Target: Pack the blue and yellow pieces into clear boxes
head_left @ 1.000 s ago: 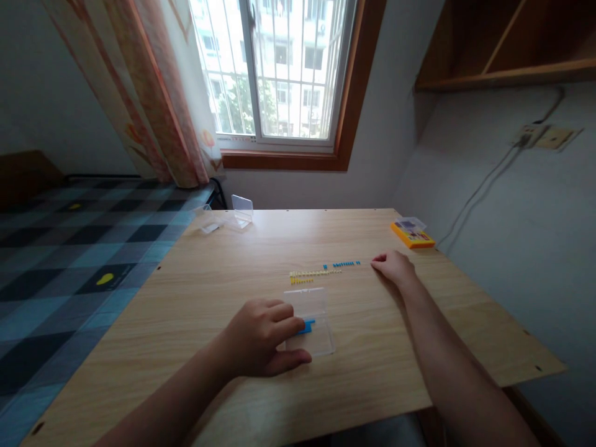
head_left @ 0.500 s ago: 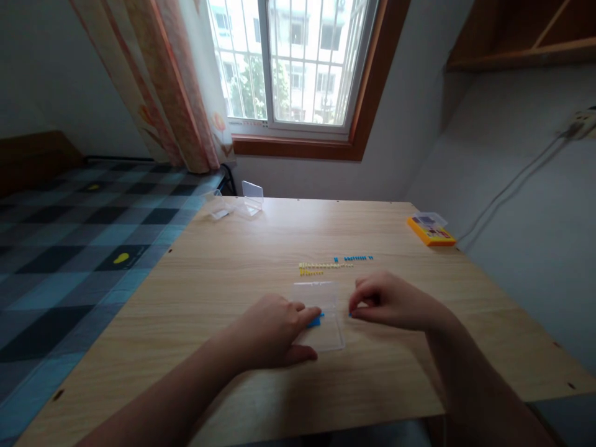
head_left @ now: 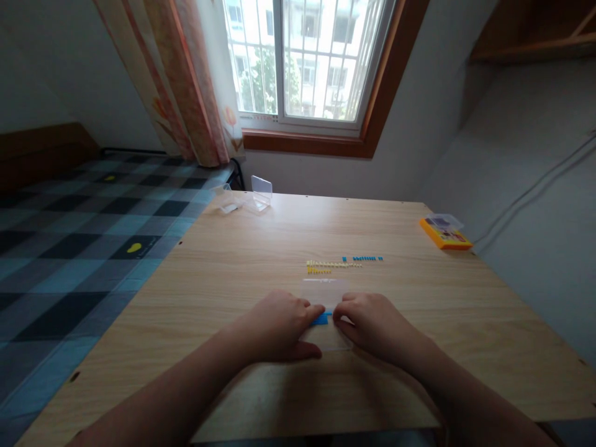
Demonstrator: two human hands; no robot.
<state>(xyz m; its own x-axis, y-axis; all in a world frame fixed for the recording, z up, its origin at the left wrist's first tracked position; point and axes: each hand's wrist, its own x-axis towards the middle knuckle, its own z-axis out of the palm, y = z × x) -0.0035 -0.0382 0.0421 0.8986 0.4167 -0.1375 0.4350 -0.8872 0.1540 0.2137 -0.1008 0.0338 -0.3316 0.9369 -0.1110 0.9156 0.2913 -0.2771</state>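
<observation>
A shallow clear plastic case [head_left: 333, 340] lies on the table in front of me, and small blue pieces [head_left: 320, 320] are grouped inside it. The fingertips of my left hand [head_left: 284, 326] rest on these pieces. Its thumb is stretched apart over the case's near left part, and nothing is gripped. From the right, my right hand [head_left: 370, 323] pinches at the end of the blue group. The tiny blue piece between its fingertips is mostly hidden. Beyond the case run rows of small blue pieces [head_left: 367, 258], cream pieces [head_left: 335, 265] and yellow pieces [head_left: 319, 271].
Two clear open boxes, a left one [head_left: 228, 202] and a right one [head_left: 261, 194], stand at the table's far left. An orange box [head_left: 444, 234] with a clear lid sits near the right edge. A checked bed [head_left: 116, 236] adjoins the left side.
My right hand has moved left with a small blue piece, from beside the case to the blue group inside it. My left hand stays on the group. The whole view has shifted slightly.
</observation>
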